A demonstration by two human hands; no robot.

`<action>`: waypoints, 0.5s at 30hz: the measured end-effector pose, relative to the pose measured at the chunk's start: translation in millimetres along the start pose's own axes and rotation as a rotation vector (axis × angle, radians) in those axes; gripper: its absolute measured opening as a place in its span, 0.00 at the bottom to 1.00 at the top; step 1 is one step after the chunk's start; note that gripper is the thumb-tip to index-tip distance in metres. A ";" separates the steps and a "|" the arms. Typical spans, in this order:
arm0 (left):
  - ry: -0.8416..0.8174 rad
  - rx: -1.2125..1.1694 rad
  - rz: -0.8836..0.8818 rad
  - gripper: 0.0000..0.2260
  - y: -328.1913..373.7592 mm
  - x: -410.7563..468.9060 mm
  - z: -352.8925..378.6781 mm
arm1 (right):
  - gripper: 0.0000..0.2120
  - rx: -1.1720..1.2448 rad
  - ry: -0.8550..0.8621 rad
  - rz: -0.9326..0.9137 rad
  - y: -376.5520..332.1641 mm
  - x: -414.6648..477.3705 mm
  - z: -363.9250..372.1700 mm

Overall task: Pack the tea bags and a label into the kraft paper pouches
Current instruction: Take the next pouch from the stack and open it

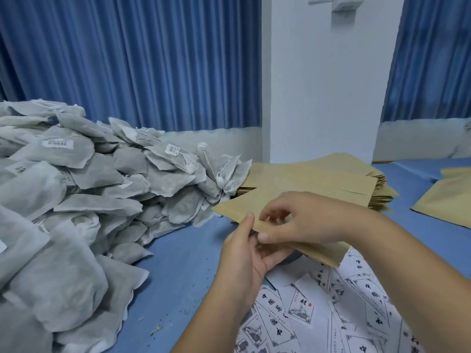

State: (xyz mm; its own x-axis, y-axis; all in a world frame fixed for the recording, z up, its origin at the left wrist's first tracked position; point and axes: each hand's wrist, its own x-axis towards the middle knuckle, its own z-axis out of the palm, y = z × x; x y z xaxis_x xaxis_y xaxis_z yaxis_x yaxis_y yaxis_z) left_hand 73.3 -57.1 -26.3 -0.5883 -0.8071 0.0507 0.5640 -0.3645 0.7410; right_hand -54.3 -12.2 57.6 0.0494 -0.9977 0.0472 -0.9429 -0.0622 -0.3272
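Note:
A flat kraft paper pouch [239, 208] is held above the blue table, near the middle of the view. My left hand [244, 253] holds its near edge from below, thumb on top. My right hand [298, 220] pinches the same edge from above, thumb and fingers curled at the pouch mouth. A big heap of grey-white tea bags [84, 189], some with barcode stickers, fills the left side. Printed white labels [318, 314] lie scattered at the lower right, under my forearms.
A stack of kraft pouches [331, 177] lies behind my hands by a white pillar [326, 85]. More pouches [448, 200] lie at the right edge. The blue table [178, 271] shows between the heap and the labels. Blue curtains hang behind.

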 end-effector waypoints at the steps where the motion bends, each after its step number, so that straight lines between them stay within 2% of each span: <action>1: -0.013 0.002 0.010 0.19 -0.1 0.4 -1.2 | 0.21 0.004 -0.006 -0.001 -0.2 -1.2 -1.5; 6: -0.008 0.144 0.079 0.17 -6.3 0.6 -3.3 | 0.17 0.137 -0.038 -0.024 9.3 -5.6 -10.2; 8: -0.011 0.196 0.091 0.20 -7.6 0.5 -2.9 | 0.16 0.206 -0.076 -0.030 14.7 -8.1 -14.0; 15: -0.022 0.220 0.101 0.25 -9.5 0.6 -3.4 | 0.14 0.351 -0.093 -0.043 21.8 -7.0 -15.3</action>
State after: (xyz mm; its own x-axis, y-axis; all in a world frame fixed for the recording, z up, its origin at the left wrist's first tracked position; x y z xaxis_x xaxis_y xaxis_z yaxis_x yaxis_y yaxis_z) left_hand 69.6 -55.7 -35.5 -0.5487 -0.8234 0.1449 0.4823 -0.1702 0.8593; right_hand -80.2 -6.1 64.6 0.1316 -0.9912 -0.0124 -0.7696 -0.0943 -0.6315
